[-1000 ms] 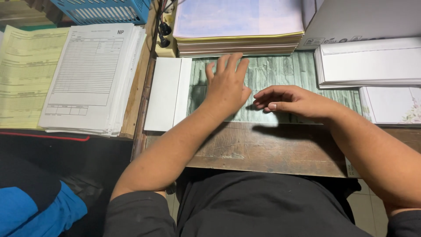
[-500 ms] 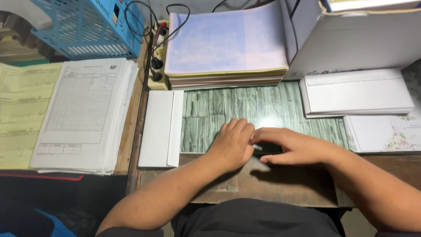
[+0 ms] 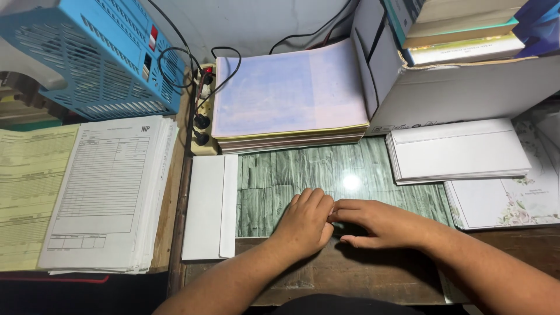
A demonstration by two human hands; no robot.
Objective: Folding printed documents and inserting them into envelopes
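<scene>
My left hand rests knuckles-up on the green wood-pattern desk cover, its fingers curled together with nothing visible in them. My right hand lies just to its right, fingers stretched leftward and touching the left hand's fingertips. The thumb is tucked beneath, and whether it pinches something small is hidden. A white envelope lies a short way left of the left hand.
A thick paper stack sits behind the hands, with a power strip and cables to its left. A blue plastic tray, printed forms and yellow forms lie left. White envelopes, floral cards and a cardboard box stand right.
My left hand has gone from spread flat to curled, and both hands have drawn back toward the desk's near edge and met. The view has tilted up, showing more of the desk's back.
</scene>
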